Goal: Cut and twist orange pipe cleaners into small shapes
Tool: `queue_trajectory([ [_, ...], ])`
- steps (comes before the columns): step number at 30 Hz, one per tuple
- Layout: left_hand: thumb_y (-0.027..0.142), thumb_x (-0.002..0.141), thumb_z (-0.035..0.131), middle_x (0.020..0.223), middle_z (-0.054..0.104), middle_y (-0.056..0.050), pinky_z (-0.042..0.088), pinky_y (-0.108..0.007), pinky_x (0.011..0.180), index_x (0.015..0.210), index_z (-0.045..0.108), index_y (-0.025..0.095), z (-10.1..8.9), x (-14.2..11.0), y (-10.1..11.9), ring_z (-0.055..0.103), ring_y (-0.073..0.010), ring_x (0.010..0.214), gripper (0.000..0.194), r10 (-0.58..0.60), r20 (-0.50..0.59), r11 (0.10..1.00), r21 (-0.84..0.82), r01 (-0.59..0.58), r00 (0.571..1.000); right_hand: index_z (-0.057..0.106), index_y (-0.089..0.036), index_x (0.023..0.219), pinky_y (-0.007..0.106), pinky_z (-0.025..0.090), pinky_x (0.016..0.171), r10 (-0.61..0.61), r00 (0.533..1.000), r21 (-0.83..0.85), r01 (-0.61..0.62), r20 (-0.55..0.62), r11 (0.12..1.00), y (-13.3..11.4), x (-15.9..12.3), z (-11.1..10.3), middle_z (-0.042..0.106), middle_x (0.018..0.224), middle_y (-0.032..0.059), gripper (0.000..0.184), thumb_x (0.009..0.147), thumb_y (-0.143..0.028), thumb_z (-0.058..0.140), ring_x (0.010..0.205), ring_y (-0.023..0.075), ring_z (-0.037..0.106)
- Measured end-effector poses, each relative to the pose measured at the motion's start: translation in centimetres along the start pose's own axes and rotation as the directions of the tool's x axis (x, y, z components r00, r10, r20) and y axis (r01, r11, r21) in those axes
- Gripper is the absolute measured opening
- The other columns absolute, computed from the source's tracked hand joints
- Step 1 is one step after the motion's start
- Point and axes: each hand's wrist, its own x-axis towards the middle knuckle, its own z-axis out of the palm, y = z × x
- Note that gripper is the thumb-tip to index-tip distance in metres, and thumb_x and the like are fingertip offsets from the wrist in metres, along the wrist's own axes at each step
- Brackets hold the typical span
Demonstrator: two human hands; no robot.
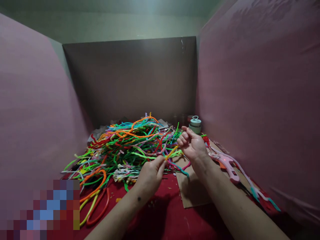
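My left hand (153, 171) pinches one end of a yellow-orange pipe cleaner (172, 153) between thumb and fingers. The strand runs up to the right to my right hand (192, 143), whose fingers are curled closed around its other end. Just behind both hands spreads a large tangled heap of pipe cleaners (130, 140) in green, orange, red, pink and blue. A teal strand (181, 169) trails below the held one, over a piece of cardboard (191, 190). What lies inside my right fist is hidden.
A pink glue gun (228, 166) lies right of my right forearm, near a long pale twisted strand (246, 176). Behind my right hand stands a mint-green lidded jar (195, 125). Pink walls rise on both sides of the red cloth (175, 223).
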Motion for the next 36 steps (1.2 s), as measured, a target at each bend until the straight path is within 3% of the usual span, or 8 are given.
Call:
queue_trajectory([
  [3,0.034,0.086,0.034,0.060,0.050,0.002,0.032,-0.021,0.056,0.072,0.054,0.018,-0.4,0.2,0.0,0.041,-0.0103,0.056,0.030,0.011,0.012,0.998,-0.058,-0.011,1.000,0.056,-0.013,0.084,0.032,0.051,0.066,0.013,1.000,0.025,-0.014,0.025,1.000,-0.1,0.0,-0.3,0.065,0.070,0.0074,0.021,0.086,-0.024,0.038,0.066,0.0157,0.063],
  [8,0.035,0.086,0.034,0.059,0.045,0.003,0.030,-0.022,0.056,0.071,0.053,0.017,-0.3,0.1,0.1,0.038,-0.0101,0.055,0.030,-0.012,0.005,0.997,-0.072,0.012,1.000,0.060,-0.011,0.092,0.039,0.044,0.087,0.206,0.955,-0.094,-0.190,0.214,0.977,1.6,-1.1,-1.0,0.068,0.085,0.0115,0.023,0.082,-0.027,0.047,0.086,0.0201,0.063],
  [12,0.033,0.086,0.034,0.059,0.043,0.003,0.029,-0.022,0.055,0.069,0.051,0.017,-0.2,0.1,0.0,0.037,-0.0099,0.055,0.029,-0.010,0.051,0.995,-0.097,0.014,0.999,0.063,-0.012,0.093,0.038,0.046,0.083,0.159,0.938,-0.203,-0.099,0.307,0.974,2.4,-2.1,-0.7,0.070,0.081,0.0078,0.020,0.077,-0.020,0.054,0.080,0.0187,0.064],
  [18,0.034,0.085,0.034,0.058,0.039,0.004,0.028,-0.021,0.052,0.065,0.049,0.016,-0.4,0.2,0.2,0.035,-0.0099,0.055,0.030,-0.016,0.123,0.990,-0.140,0.033,0.992,0.067,-0.012,0.079,0.027,0.051,0.068,0.036,0.964,-0.259,0.035,0.264,0.965,2.4,-2.0,-0.5,0.068,0.064,0.0036,0.012,0.070,-0.019,0.065,0.059,0.0118,0.062],
  [28,0.032,0.083,0.037,0.054,0.040,0.005,0.027,-0.020,0.048,0.064,0.052,0.016,-2.6,0.6,0.2,0.035,-0.0084,0.051,0.029,-0.017,0.198,0.986,-0.161,0.049,0.980,0.064,-0.011,0.073,0.025,0.050,0.060,0.066,0.953,-0.302,0.028,0.296,0.953,2.0,-1.3,0.2,0.063,0.059,0.0009,0.009,0.068,-0.018,0.066,0.054,0.0115,0.060],
  [31,0.031,0.085,0.035,0.055,0.044,0.004,0.029,-0.020,0.050,0.068,0.054,0.016,-2.8,0.5,-0.4,0.037,-0.0085,0.050,0.030,0.010,0.126,1.000,-0.025,-0.007,0.992,0.060,-0.012,0.068,0.025,0.049,0.055,0.022,0.978,-0.267,0.036,0.210,0.963,2.2,-0.8,0.3,0.063,0.057,0.0015,0.006,0.069,-0.016,0.064,0.052,0.0127,0.060],
  [33,0.030,0.086,0.033,0.057,0.049,0.002,0.030,-0.021,0.051,0.071,0.055,0.017,-2.5,0.3,-0.6,0.042,-0.0097,0.051,0.029,0.039,0.039,0.981,0.189,-0.045,0.998,0.058,-0.012,0.067,0.025,0.049,0.053,0.004,0.995,-0.259,0.021,0.098,0.966,2.5,-0.4,0.1,0.064,0.056,0.0030,0.004,0.071,-0.012,0.060,0.051,0.0130,0.060],
  [36,0.019,0.085,0.032,0.065,0.060,-0.003,0.032,-0.023,0.050,0.084,0.056,0.018,-1.6,-0.3,-0.6,0.053,-0.0140,0.054,0.023,0.127,0.003,0.828,0.550,-0.108,0.992,0.055,-0.012,0.065,0.025,0.050,0.052,0.012,0.995,-0.233,-0.035,-0.098,0.972,3.1,0.4,-0.2,0.062,0.052,0.0024,0.009,0.072,-0.006,0.054,0.048,0.0127,0.059],
])
